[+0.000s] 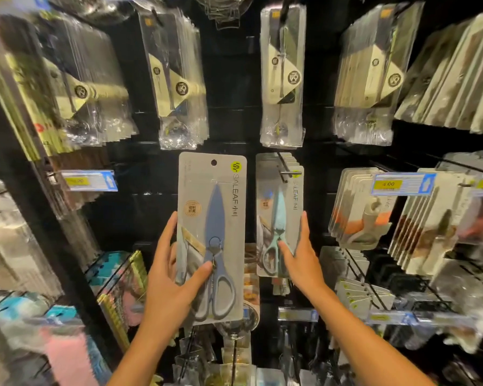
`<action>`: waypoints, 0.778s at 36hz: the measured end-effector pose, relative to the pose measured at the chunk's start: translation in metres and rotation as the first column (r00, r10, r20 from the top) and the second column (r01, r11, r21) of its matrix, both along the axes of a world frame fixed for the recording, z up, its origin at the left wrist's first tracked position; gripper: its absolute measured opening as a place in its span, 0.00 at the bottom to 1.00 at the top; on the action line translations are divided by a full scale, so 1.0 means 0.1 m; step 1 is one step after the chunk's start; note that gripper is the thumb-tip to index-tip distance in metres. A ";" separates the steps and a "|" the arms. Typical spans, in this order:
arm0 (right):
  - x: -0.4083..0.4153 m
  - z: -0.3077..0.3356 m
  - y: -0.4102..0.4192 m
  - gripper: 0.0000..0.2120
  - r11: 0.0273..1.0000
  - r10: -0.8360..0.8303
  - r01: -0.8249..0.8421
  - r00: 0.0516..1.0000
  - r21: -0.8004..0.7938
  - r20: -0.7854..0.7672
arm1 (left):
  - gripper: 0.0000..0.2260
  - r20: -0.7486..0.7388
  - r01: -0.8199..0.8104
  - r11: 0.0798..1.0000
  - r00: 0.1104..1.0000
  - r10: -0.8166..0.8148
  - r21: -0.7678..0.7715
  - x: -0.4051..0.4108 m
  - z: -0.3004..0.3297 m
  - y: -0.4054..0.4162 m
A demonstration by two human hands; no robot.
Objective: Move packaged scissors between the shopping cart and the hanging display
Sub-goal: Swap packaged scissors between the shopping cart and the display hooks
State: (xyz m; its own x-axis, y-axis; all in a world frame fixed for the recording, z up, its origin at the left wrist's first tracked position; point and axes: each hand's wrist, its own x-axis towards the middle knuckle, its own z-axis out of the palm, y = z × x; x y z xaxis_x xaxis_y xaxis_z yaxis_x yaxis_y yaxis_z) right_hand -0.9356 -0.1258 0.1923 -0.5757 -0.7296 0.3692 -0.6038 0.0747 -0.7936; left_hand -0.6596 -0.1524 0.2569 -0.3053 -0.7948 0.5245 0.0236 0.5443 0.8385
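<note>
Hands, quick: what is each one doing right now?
Left hand: holds the loose scissors pack.
Right hand: grips the front hanging scissors pack.

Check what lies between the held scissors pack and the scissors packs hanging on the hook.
Head view: only a narrow strip of dark display backing separates the held scissors pack from the hanging scissors packs.
</note>
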 end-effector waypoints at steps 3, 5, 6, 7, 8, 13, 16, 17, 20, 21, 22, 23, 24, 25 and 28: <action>-0.03 0.02 -0.10 0.43 0.998 -0.007 0.008 1.000 0.057 -0.017 | 0.41 -0.013 0.009 1.000 1.000 -0.009 0.013 -0.03 0.00 0.03; -0.06 0.03 -0.15 0.42 0.996 -0.030 0.032 0.999 0.084 -0.023 | 0.40 -0.022 0.012 1.000 1.000 -0.012 0.012 -0.05 0.00 0.05; -0.07 0.03 -0.18 0.42 0.994 -0.046 0.048 0.999 0.096 -0.025 | 0.40 -0.026 0.013 1.000 1.000 -0.013 0.010 -0.06 0.01 0.06; -0.08 0.03 -0.19 0.42 0.992 -0.058 0.060 0.998 0.107 -0.023 | 0.40 -0.027 0.012 1.000 1.000 -0.012 0.009 -0.07 0.01 0.07; -0.10 0.02 -0.20 0.42 0.991 -0.063 0.065 0.998 0.113 -0.018 | 0.40 -0.026 0.012 1.000 1.000 -0.012 0.005 -0.08 0.02 0.08; -0.15 -0.10 -0.16 0.40 0.999 -0.034 0.034 0.999 0.036 -0.003 | 0.41 -0.037 0.008 1.000 0.999 -0.009 -0.015 -0.10 0.01 0.11; -0.12 -0.13 -0.03 0.37 0.997 -0.042 0.041 0.999 -0.061 -0.009 | 0.41 -0.041 -0.006 1.000 0.999 0.005 -0.019 -0.11 0.00 0.13; -0.09 -0.11 0.03 0.36 0.996 -0.019 0.020 1.000 -0.087 0.012 | 0.41 -0.043 -0.006 1.000 0.999 0.005 -0.016 -0.11 0.00 0.14; 0.08 0.06 0.23 0.29 0.976 0.170 -0.153 0.981 -0.157 0.097 | 0.40 -0.066 0.010 1.000 0.998 -0.011 -0.005 -0.14 0.00 0.16; 0.15 0.12 0.31 0.27 0.959 0.241 -0.217 0.963 -0.183 0.119 | 0.40 -0.072 0.019 1.000 0.997 -0.019 -0.004 -0.15 -0.01 0.16; 0.22 0.18 0.38 0.27 0.940 0.298 -0.266 0.945 -0.212 0.134 | 0.40 -0.078 0.029 1.000 0.997 -0.029 -0.007 -0.17 -0.01 0.18; 0.28 0.23 0.45 0.26 0.923 0.340 -0.302 0.931 -0.239 0.137 | 0.40 -0.084 0.036 0.999 0.996 -0.037 -0.011 -0.18 -0.01 0.19; 0.34 0.27 0.51 0.27 0.908 0.370 -0.328 0.920 -0.261 0.130 | 0.40 -0.088 0.042 0.999 0.995 -0.044 -0.015 -0.19 -0.02 0.20; 0.39 0.32 0.56 0.27 0.895 0.395 -0.352 0.911 -0.275 0.118 | 0.40 -0.086 0.046 0.999 0.995 -0.048 -0.019 -0.21 -0.03 0.20; 0.50 0.43 0.67 0.30 0.858 0.460 -0.416 0.884 -0.302 0.088 | 0.40 -0.062 0.052 0.998 0.997 -0.054 -0.026 -0.27 -0.08 0.23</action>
